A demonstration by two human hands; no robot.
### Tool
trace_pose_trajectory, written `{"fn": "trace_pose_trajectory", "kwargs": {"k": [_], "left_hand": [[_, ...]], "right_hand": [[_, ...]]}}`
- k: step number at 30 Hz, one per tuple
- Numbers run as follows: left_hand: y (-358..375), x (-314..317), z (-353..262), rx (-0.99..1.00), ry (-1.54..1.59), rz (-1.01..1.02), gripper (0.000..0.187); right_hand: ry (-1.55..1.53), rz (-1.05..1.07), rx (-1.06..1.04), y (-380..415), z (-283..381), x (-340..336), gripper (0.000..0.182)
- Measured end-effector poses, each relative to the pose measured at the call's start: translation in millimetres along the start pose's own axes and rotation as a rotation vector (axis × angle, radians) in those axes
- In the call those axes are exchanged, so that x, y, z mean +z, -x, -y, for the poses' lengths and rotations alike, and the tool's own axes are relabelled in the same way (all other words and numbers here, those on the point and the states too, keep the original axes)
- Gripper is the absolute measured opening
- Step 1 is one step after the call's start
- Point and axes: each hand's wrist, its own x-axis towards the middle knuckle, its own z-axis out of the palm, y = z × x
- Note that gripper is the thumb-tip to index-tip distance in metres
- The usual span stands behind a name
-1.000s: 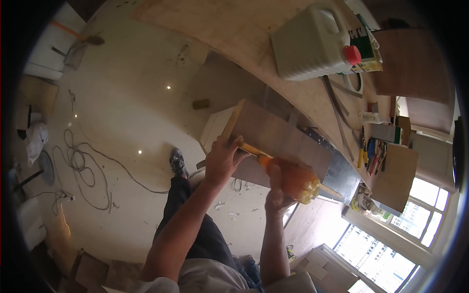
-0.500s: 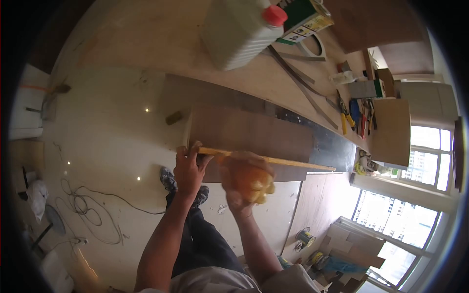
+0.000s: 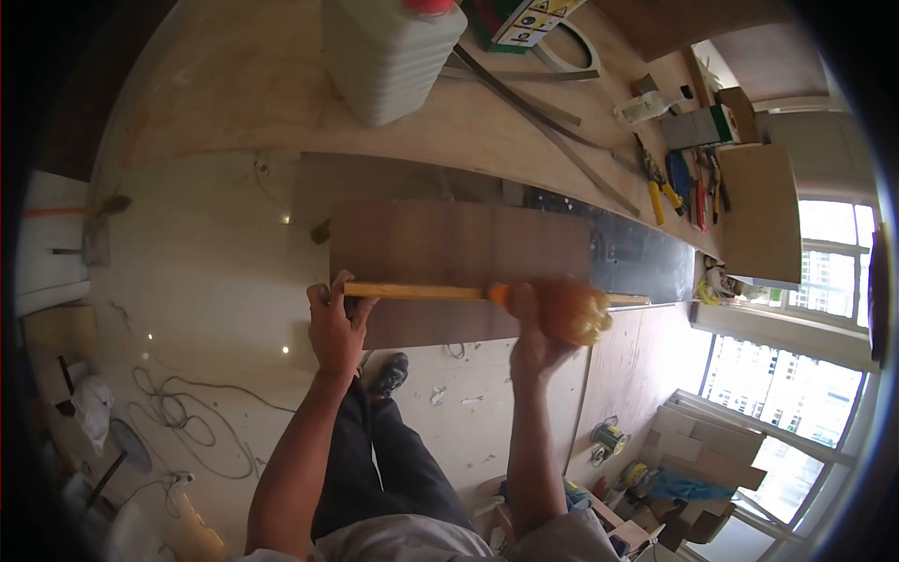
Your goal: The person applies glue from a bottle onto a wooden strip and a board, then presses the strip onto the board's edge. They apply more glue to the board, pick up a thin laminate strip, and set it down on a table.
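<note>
My left hand (image 3: 339,328) grips the left end of a long, narrow yellowish wooden edge (image 3: 412,291), thumb and fingers on either side of it. This edge runs across in front of a brown board (image 3: 459,245). My right hand (image 3: 541,351) is closed around a plastic bottle (image 3: 571,309) of amber liquid. The bottle lies over on its side, its orange neck at the narrow edge and its lobed base pointing right. Motion blurs the bottle slightly and it hides part of the edge behind it.
Beyond the boards, a wooden worktop (image 3: 243,103) carries a white jug (image 3: 389,66), a green tin (image 3: 515,23), thin strips (image 3: 552,140), a clear bottle (image 3: 646,106) and yellow-handled pliers (image 3: 663,197). A looped cable (image 3: 192,421) lies on the floor at left.
My right hand has moved right along the narrow edge with the bottle, which now lies flatter. My left hand still holds the left end. The whole view has shifted slightly.
</note>
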Motion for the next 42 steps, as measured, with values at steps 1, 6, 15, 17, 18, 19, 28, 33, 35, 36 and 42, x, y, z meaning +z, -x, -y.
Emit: {"fn": "trace_pose_trajectory", "kwargs": {"k": [1,6,15,17,18,19,28,33,35,36,42], "left_hand": [[0.5,-0.5,-0.4,-0.001,-0.001,0.000,0.052],[-0.4,0.4,-1.1,0.028,-0.028,-0.040,0.052],[1.0,-9.2,-5.3,-0.038,0.011,0.026,0.052],[1.7,-4.3,-4.1,-0.011,0.007,0.010,0.053],[2.3,0.6,3.6,0.014,-0.009,-0.013,0.054],[1.1,2.6,4.7,0.035,-0.030,-0.039,0.055],[0.9,-2.0,-0.1,-0.045,0.008,0.036,0.055],[1.1,-0.5,-0.2,-0.009,-0.003,-0.004,0.055],[0.5,-1.2,-0.3,-0.017,-0.007,-0.001,0.055],[0.6,-2.6,-0.9,-0.029,0.001,0.010,0.054],[1.7,-0.8,-1.2,-0.031,0.016,0.011,0.052]], "right_hand": [[0.026,0.063,-0.054,-0.5,4.3,8.0,0.051],[0.102,0.138,0.008,-27.9,-3.3,-15.7,0.053],[-0.056,0.210,0.042,-3.2,-0.4,34.4,0.053],[0.082,0.286,0.039,-1.4,14.8,39.2,0.048],[-0.057,0.268,0.059,-7.3,15.3,33.1,0.044],[-0.200,0.253,0.079,-12.6,13.1,27.6,0.040],[0.214,-0.183,-0.189,-118.3,-42.3,-111.5,0.035],[0.206,-0.212,-0.144,-109.3,-46.2,-106.1,0.044],[0.101,-0.071,-0.047,-86.7,-17.0,-75.9,0.040],[0.170,-0.016,-0.066,-84.1,-17.9,-74.2,0.040],[0.105,-0.095,-0.063,-105.3,-33.7,-96.9,0.027]]}}
